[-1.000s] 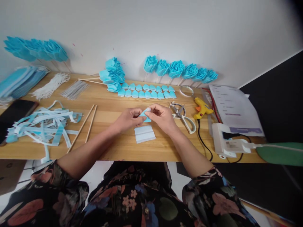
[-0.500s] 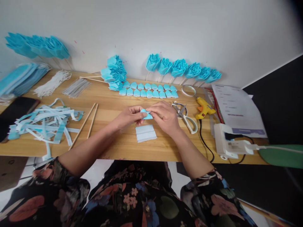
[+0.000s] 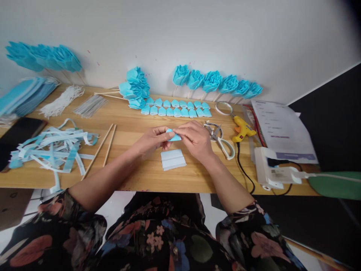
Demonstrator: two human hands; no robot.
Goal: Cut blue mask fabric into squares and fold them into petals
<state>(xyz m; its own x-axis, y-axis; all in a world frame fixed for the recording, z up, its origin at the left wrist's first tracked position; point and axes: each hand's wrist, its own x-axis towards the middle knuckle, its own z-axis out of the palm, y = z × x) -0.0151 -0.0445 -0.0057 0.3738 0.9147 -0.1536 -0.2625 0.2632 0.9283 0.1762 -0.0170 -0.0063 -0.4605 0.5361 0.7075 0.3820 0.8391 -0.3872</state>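
A small folded piece of blue mask fabric [image 3: 175, 137] is pinched between both hands above the table's middle. My left hand [image 3: 156, 140] grips its left side, thumb on top. My right hand [image 3: 196, 138] holds the right edge with its fingertips, which partly hide it. Just below the hands a pale flat stack of fabric pieces [image 3: 173, 159] lies on the wooden table. Beyond them are two rows of folded blue petals [image 3: 177, 112]. To the right of my right hand lie scissors [image 3: 222, 145] with white handles.
Blue fabric roses [image 3: 213, 81] on sticks lean against the wall; more roses [image 3: 135, 88] lie left of the petals. A yellow glue gun [image 3: 243, 129], tape roll [image 3: 223, 108] and white power strip [image 3: 270, 171] sit right. Left are wooden sticks [image 3: 97, 150], fabric strips [image 3: 53, 146] and a phone [image 3: 21, 137].
The hands stay almost in place, and my left thumb shifts slightly on the blue fabric piece. The whole view moves very slightly.
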